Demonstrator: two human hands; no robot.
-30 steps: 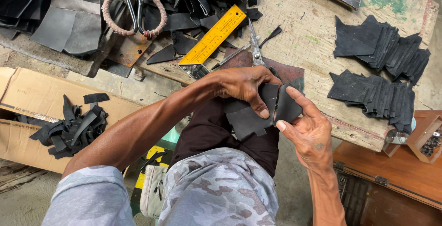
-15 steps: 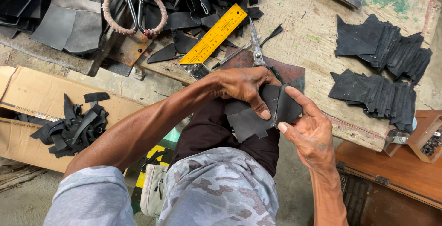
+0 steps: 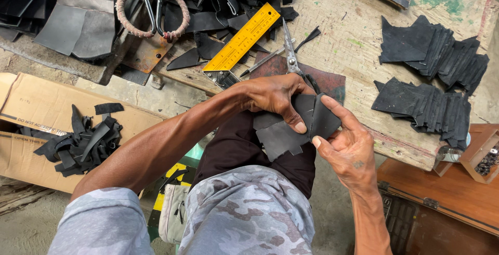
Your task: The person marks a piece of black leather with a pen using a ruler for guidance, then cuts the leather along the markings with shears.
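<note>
A flat black leather piece [image 3: 283, 135] rests over my lap, gripped by both hands. My left hand [image 3: 275, 96] presses on its top with the thumb lying across it. My right hand [image 3: 348, 146] pinches its right edge between thumb and forefinger. Small scissors [image 3: 291, 57] lie on the wooden bench [image 3: 358, 68] just beyond my left hand, their handles hidden behind it. A yellow ruler [image 3: 241, 42] lies diagonally further left.
Two stacks of cut black pieces [image 3: 426, 73] sit at the bench's right. Large shears [image 3: 153, 11] and black offcuts lie at the back left. A cardboard box [image 3: 36, 109] holds scraps [image 3: 78, 141] at left. A small wooden box [image 3: 481, 156] stands at right.
</note>
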